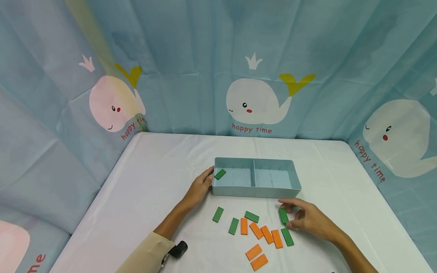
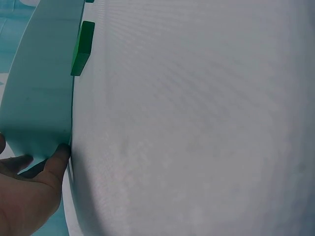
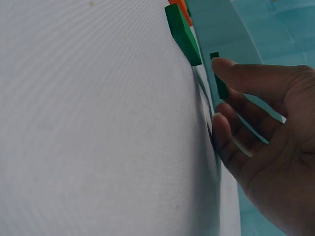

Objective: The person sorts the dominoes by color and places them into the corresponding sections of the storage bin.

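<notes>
A light blue two-compartment box (image 1: 257, 192) stands on the table, with one green block (image 1: 220, 174) in its left compartment. My left hand (image 1: 198, 191) grips the box's left end; in the left wrist view its thumb (image 2: 58, 161) is at the lower corner. Near the box's front right corner, my right hand (image 1: 312, 220) pinches another green block (image 1: 283, 216) between thumb and fingers, also visible as a thin green edge (image 3: 219, 78) in the right wrist view. Just in front of it lies a green block (image 1: 287, 237).
Several orange blocks (image 1: 267, 234) lie on the white tablecloth (image 1: 164, 170) before the box. Three more green blocks (image 1: 233, 226) lie toward the left of them. A blue curtain with whale prints (image 1: 254, 102) hangs around the table's back and sides.
</notes>
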### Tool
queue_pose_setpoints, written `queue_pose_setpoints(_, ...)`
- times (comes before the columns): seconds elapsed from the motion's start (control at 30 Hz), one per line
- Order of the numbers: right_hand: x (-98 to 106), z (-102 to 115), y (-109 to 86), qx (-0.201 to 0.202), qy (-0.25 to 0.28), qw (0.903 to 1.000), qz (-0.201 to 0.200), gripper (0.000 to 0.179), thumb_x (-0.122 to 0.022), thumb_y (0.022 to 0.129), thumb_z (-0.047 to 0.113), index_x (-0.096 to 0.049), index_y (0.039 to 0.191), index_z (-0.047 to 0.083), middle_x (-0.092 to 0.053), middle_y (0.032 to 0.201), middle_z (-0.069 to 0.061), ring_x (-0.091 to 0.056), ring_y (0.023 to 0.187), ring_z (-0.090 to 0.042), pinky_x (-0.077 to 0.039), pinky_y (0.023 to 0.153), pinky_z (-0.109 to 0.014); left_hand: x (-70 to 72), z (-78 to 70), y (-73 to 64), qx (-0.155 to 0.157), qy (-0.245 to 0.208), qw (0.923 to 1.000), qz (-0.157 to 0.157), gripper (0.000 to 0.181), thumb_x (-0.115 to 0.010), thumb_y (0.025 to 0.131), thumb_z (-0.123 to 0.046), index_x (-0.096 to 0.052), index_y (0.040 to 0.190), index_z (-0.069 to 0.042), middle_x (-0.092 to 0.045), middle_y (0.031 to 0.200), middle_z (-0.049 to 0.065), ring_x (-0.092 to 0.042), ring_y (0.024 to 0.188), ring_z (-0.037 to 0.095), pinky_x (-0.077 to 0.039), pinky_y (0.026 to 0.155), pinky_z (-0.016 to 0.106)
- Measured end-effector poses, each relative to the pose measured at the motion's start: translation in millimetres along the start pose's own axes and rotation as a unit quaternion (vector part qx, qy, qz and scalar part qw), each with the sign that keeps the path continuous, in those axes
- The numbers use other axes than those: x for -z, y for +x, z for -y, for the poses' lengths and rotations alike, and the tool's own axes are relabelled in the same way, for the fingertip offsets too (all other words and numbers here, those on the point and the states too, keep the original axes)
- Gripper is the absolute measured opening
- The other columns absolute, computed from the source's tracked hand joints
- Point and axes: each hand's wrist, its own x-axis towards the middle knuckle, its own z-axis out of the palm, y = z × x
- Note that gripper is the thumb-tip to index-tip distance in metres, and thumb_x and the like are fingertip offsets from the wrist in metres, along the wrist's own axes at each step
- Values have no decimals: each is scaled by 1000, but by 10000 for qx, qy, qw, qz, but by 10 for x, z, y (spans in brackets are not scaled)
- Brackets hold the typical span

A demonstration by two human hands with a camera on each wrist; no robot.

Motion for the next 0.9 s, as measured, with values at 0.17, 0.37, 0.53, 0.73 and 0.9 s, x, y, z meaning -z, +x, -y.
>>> queue_pose_setpoints(0.17, -12, 50, -7, 70, 71, 9999, -42, 67, -89, 87, 18, -61, 148, 10, -72, 127, -7, -65, 98, -16, -58, 78, -26, 3, 2, -5, -2, -46, 10000, 25, 54, -38, 117, -21, -29, 166, -1, -28, 173, 17, -20, 162, 37, -23, 130, 57)
queue_pose_setpoints(0.37, -53, 103, 14, 302, 368, 9987, -152, 63, -86, 89, 14, -60, 146, 3, -70, 131, -12, -68, 101, -18, -61, 81, -28, 9, -13, -13, -11, -34, 10000, 45, 55, -38, 117, -22, -28, 166, -1, -28, 173, 17, -21, 162, 36, -24, 130, 57)
queue_pose_setpoints(0.53, -74, 176, 45, 692, 282, 9959, -502, 60, -86, 90, 10, -61, 143, 1, -69, 133, -16, -67, 108, -12, -61, 81, -27, 8, -16, -8, -12, -13, 10000, 26, 54, -38, 117, -22, -29, 166, -1, -29, 173, 18, -21, 162, 37, -23, 130, 57)
queue_pose_setpoints(0.73, -96, 277, 95, 812, 101, 9925, -912, 59, -86, 91, 11, -61, 144, 3, -70, 131, -10, -65, 112, -9, -62, 84, -27, 9, -16, 0, -25, -31, 10000, 14, 54, -39, 117, -22, -29, 166, -1, -29, 173, 18, -22, 162, 37, -25, 129, 57)
queue_pose_setpoints(0.9, -122, 354, 148, 829, 127, 9900, -1137, 57, -85, 92, 13, -62, 145, 8, -69, 131, -3, -63, 114, -10, -61, 85, -25, 11, -16, -7, -22, -15, 10000, 55, 55, -38, 117, -22, -28, 166, 0, -28, 173, 18, -22, 162, 37, -27, 129, 57)
